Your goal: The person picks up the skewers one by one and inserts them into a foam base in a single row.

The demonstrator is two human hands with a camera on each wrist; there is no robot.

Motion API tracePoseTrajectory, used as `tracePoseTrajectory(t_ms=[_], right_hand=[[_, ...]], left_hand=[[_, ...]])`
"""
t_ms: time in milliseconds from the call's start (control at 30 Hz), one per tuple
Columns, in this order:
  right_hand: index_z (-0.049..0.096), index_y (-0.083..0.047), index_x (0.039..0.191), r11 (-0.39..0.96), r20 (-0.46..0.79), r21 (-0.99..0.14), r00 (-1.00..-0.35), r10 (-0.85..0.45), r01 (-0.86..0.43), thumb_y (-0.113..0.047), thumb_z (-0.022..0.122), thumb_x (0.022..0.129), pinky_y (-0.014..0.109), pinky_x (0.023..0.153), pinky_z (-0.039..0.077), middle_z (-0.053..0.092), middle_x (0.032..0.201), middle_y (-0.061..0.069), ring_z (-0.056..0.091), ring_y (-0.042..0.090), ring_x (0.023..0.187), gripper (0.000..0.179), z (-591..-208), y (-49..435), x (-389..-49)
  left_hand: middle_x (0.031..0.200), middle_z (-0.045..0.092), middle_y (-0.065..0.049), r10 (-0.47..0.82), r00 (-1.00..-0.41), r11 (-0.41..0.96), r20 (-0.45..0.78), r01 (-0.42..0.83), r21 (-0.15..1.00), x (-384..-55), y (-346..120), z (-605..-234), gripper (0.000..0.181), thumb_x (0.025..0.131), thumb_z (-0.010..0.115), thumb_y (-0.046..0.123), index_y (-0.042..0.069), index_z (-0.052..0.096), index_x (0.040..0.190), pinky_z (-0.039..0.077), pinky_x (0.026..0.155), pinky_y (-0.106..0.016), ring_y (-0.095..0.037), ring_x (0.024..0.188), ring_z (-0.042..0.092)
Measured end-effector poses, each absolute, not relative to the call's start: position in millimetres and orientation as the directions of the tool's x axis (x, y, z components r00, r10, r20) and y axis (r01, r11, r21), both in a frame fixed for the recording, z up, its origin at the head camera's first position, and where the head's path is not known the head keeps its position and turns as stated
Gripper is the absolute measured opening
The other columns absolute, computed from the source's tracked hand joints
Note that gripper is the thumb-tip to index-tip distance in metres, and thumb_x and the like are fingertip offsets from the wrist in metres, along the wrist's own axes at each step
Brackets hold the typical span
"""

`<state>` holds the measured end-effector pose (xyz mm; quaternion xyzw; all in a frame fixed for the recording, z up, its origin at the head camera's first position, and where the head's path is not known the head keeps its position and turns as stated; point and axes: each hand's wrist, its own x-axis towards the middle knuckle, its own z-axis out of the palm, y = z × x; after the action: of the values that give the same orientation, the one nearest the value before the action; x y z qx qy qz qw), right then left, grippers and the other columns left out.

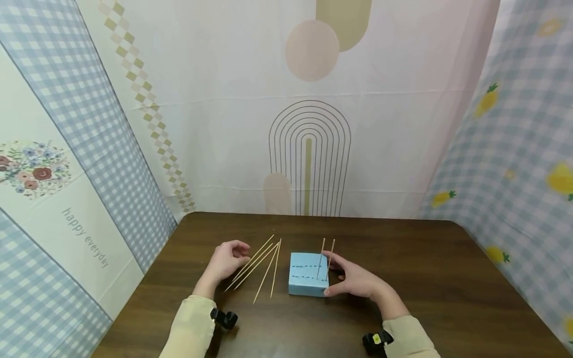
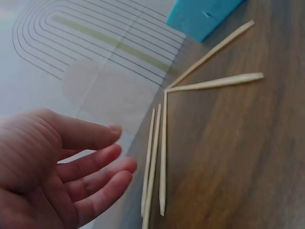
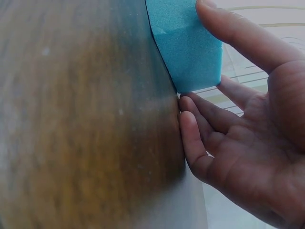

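Observation:
A light blue foam block (image 1: 301, 267) rests on the table, with rows of dark marks across its top. Two thin wooden sticks (image 1: 321, 258) stand upright near its right edge. My right hand (image 1: 360, 282) holds that side, thumb at the near corner and index finger at the far one. In the right wrist view the thumb lies against the block (image 3: 190, 59), and the other fingers sit low by the tabletop. Several pointed sticks (image 1: 276, 268) lie loosely fanned left of the block. Beside them hovers my left hand (image 1: 227, 259), fingers relaxed and holding nothing; the left wrist view shows a gap to the sticks (image 2: 163, 162).
The brown wooden table (image 1: 429, 278) reaches back to a pale patterned cloth (image 1: 224, 139). Blue checked cloths hang at the left (image 1: 103, 99) and right (image 1: 528, 149). A small black camera (image 1: 225, 318) is strapped to the left wrist, another (image 1: 377, 342) to the right.

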<state>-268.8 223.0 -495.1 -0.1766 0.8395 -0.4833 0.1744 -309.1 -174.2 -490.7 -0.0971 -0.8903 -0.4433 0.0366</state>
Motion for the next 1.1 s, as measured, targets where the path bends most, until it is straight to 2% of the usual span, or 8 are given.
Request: tracePoseTrajectory(t_ms=[133, 400, 800, 1100], right_hand=[[0.029, -0.012, 0.169, 0.472, -0.123, -0.872, -0.876, -0.467, -0.129, -0.026, 0.092, 0.085, 0.06, 0.12, 0.036, 0.04, 0.163, 0.024, 0.039, 0.043, 0.149, 0.105, -494.3, 223.9, -267.9], [0.029, -0.012, 0.169, 0.476, -0.124, -0.87, -0.878, -0.461, -0.127, -0.027, 0.091, 0.086, 0.059, 0.12, 0.036, 0.039, 0.164, 0.024, 0.038, 0.043, 0.15, 0.105, -490.2, 224.0, -266.9], [0.029, -0.012, 0.169, 0.476, -0.126, -0.87, -0.877, -0.463, -0.126, -0.027, 0.091, 0.086, 0.06, 0.119, 0.036, 0.039, 0.164, 0.024, 0.038, 0.042, 0.151, 0.105, -488.3, 223.3, -266.2], [0.028, -0.012, 0.169, 0.477, -0.132, -0.87, -0.877, -0.462, -0.12, -0.027, 0.091, 0.086, 0.059, 0.119, 0.037, 0.038, 0.164, 0.025, 0.038, 0.042, 0.151, 0.106, -491.5, 223.3, -265.7]], left_hand=[[0.1, 0.076, -0.008, 0.148, -0.981, 0.586, 0.128, 0.191, 0.787, -309.3, -175.4, -495.6, 0.026, 0.087, 0.085, -0.002, -0.001, 0.076, 0.111, 0.058, 0.079, -0.039, -0.021, 0.086, 0.072], [0.102, 0.074, -0.012, 0.149, -0.98, 0.563, 0.129, 0.191, 0.804, -308.6, -176.1, -496.4, 0.04, 0.079, 0.086, -0.009, -0.004, 0.073, 0.117, 0.058, 0.076, -0.038, -0.021, 0.084, 0.07], [0.103, 0.073, -0.008, 0.127, -0.988, 0.577, 0.087, 0.145, 0.804, -311.3, -180.0, -501.3, 0.043, 0.077, 0.087, -0.013, -0.001, 0.074, 0.117, 0.056, 0.074, -0.035, -0.018, 0.083, 0.066], [0.108, 0.073, -0.011, 0.107, -0.991, 0.577, 0.078, 0.126, 0.807, -310.0, -181.3, -500.5, 0.047, 0.077, 0.087, -0.013, -0.001, 0.073, 0.12, 0.057, 0.075, -0.037, -0.02, 0.084, 0.066]])
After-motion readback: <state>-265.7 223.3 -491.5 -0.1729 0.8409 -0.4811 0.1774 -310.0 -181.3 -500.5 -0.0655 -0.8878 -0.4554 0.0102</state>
